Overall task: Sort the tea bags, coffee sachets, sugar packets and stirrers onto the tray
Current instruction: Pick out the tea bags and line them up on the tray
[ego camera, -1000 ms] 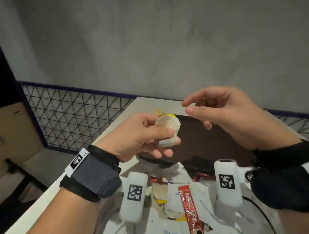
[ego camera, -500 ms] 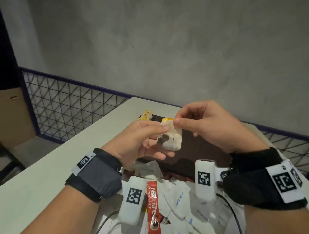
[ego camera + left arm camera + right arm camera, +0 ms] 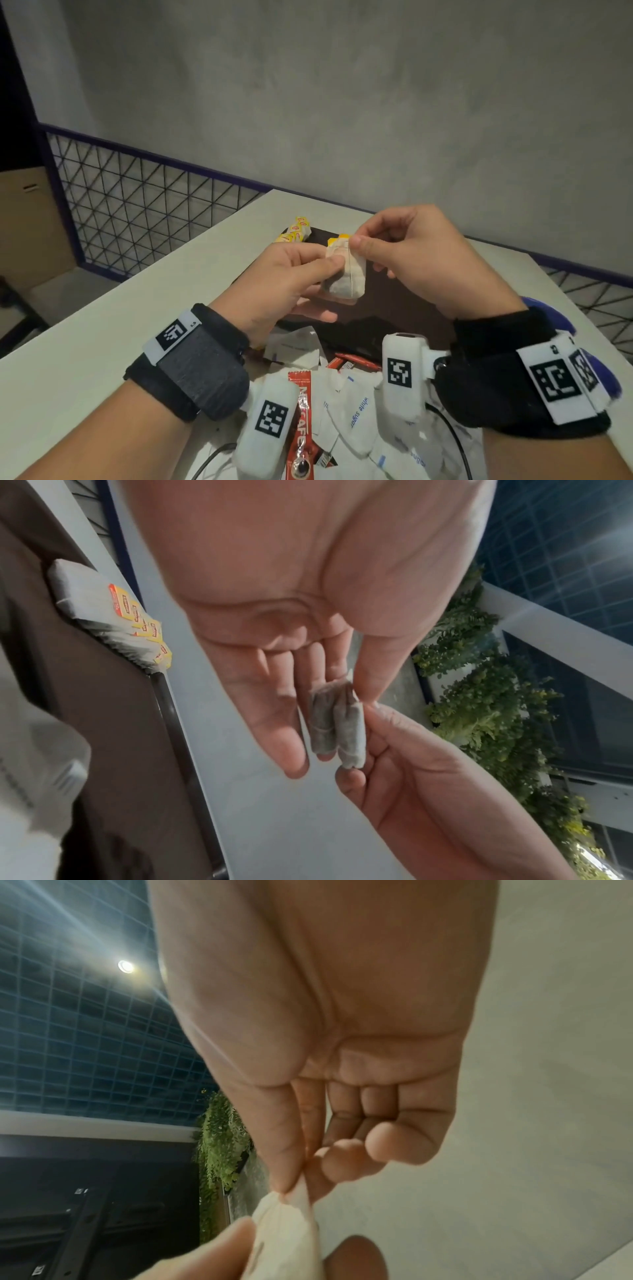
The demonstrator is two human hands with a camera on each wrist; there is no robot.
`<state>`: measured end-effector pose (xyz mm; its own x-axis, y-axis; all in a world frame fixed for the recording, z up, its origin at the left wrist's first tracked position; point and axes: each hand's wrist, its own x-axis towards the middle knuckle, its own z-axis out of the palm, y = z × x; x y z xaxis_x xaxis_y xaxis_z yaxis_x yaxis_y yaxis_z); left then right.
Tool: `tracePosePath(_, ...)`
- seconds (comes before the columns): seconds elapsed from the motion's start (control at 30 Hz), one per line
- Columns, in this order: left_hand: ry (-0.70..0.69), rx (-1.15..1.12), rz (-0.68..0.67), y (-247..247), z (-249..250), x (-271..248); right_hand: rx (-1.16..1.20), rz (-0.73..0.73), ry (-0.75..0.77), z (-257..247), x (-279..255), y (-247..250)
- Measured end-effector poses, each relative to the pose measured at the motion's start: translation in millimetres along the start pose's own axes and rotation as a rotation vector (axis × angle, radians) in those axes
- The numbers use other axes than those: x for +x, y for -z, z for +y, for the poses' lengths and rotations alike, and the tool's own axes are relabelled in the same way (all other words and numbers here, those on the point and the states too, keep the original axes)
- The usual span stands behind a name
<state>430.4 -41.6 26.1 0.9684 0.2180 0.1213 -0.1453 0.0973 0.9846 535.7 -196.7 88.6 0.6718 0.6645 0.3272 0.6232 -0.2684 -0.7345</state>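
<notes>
Tea bag point(image 3: 346, 274) held in the air above the dark tray point(image 3: 404, 301); left hand point(image 3: 284, 277) pinches its side, right hand point(image 3: 411, 260) pinches its top edge. More tea bags point(image 3: 296, 233) lie at tray's far-left corner

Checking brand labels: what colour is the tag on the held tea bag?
Yellow; the tag peeks above the tea bag, clearest in the head view.
</notes>
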Motion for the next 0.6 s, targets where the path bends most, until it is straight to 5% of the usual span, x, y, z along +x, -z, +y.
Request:
tracePosePath(0.43, -0.031, -0.016, 0.058, 2.2, 0.2, 1.1, 0.117, -0.036, -0.054, -9.4, -1.7, -11.3)
tracePosePath(0.6, -0.28, 0.124, 0.279, 1.1, -1.4, 4.2, 0.149, 0.186, -0.146, -5.2, 4.2, -15.8)
